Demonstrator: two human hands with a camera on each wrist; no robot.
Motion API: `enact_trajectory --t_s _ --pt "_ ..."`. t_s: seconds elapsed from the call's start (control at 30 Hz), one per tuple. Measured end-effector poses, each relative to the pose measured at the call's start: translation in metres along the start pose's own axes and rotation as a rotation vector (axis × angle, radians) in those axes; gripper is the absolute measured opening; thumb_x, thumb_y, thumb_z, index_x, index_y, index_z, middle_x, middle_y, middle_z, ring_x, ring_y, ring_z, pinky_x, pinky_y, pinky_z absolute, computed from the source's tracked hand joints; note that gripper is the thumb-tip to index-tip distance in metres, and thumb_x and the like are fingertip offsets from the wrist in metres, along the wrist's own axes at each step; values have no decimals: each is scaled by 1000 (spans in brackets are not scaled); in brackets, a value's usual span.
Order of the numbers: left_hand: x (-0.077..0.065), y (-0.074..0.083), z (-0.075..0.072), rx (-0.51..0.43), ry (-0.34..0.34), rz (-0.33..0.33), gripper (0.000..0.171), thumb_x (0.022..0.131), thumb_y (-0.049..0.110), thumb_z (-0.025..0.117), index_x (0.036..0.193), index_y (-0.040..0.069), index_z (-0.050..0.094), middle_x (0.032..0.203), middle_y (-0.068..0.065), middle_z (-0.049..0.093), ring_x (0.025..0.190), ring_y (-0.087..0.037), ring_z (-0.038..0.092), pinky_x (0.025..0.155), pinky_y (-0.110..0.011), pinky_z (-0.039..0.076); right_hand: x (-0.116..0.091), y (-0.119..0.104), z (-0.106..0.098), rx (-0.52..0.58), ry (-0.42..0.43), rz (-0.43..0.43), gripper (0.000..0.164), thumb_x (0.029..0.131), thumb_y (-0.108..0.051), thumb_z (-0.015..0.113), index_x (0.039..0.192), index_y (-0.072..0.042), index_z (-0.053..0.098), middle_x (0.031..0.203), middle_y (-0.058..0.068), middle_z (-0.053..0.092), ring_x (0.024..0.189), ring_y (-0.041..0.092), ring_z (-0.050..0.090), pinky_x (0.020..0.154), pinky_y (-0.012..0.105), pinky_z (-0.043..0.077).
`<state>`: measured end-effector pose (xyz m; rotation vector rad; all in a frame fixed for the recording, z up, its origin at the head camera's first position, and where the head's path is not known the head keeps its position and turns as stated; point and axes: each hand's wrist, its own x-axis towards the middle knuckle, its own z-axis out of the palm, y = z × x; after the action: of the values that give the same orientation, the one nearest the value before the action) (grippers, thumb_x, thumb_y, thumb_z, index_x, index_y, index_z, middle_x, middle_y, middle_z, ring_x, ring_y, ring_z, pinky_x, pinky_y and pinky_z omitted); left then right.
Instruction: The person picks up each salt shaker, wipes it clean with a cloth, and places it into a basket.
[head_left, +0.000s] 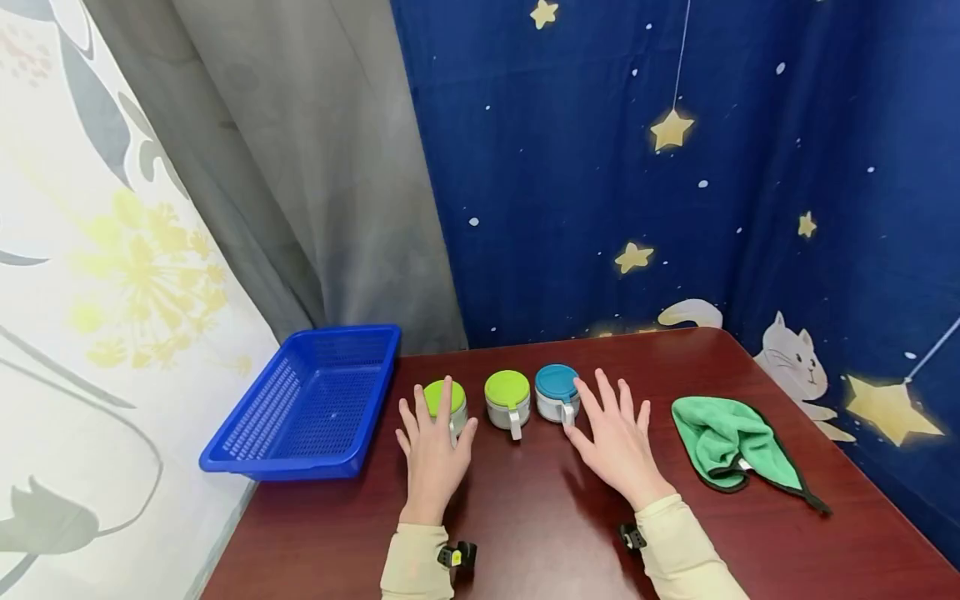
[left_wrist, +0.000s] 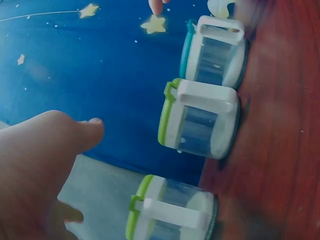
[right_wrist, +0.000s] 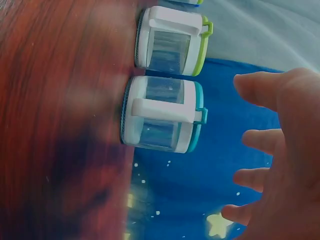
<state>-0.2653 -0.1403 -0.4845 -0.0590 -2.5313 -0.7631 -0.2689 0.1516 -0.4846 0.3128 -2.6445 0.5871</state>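
Observation:
Three small clear jars with white handles stand in a row on the table. The left jar (head_left: pixel 447 397) has a green lid and is partly hidden behind my left hand (head_left: pixel 433 458), whose spread fingers hold nothing. In the middle stands another green-lidded jar (head_left: pixel 507 400), its handle facing me. On the right is the blue-lidded jar (head_left: pixel 557 392), with my right hand (head_left: pixel 617 442) just beside it, fingers spread. The right wrist view shows a gap between the right fingers and the blue-lidded jar (right_wrist: pixel 162 114). In the left wrist view, the left thumb is apart from the jars.
A blue plastic basket (head_left: pixel 352 462) sits at the left of the dark red wooden table (head_left: pixel 525 533). To the right lies a crumpled green cloth (head_left: pixel 723 437) with black edging. Grey and starry blue curtains (head_left: pixel 555 208) hang behind the table's back edge.

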Motion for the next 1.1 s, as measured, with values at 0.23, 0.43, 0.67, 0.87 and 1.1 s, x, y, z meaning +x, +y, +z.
enact_trajectory --t_s 0.23,0.43,0.67,0.87,1.1 --pt "5 -6 -15 -159 64 -91 75 96 38 66 159 32 26 161 -20 26 146 -42 23 104 -71 32 5 12 -14 -52 -7 -47 78 90 -43 72 156 -22 37 163 18 21 144 52 16 103 81 9" --pt "10 -13 -21 -258 90 -160 68 96 32 68 155 19 37 152 -15 42 137 -37 40 106 -63 35 10 28 -26 -112 -10 -104 77 90 -42 72 155 -22 38 162 19 23 143 51 20 102 81 13" --pt "13 -14 -17 -384 76 -272 57 95 27 69 145 10 46 134 -19 56 121 -38 54 100 -55 41 11 46 -37 -158 -26 -135 77 90 -43 71 155 -21 38 161 20 25 141 52 23 101 81 14" --pt "13 -15 -11 -454 49 -341 51 94 21 69 139 5 50 130 -21 57 116 -39 57 97 -52 44 9 62 -42 -199 -33 -152 77 88 -42 73 154 -19 39 160 22 26 139 53 25 100 81 16" --pt "10 -18 -4 -624 -1 -463 50 96 23 64 138 3 44 134 -22 50 119 -37 52 100 -50 40 3 80 -50 -236 -69 -131 77 89 -41 73 154 -18 39 159 22 26 138 53 26 99 81 17"
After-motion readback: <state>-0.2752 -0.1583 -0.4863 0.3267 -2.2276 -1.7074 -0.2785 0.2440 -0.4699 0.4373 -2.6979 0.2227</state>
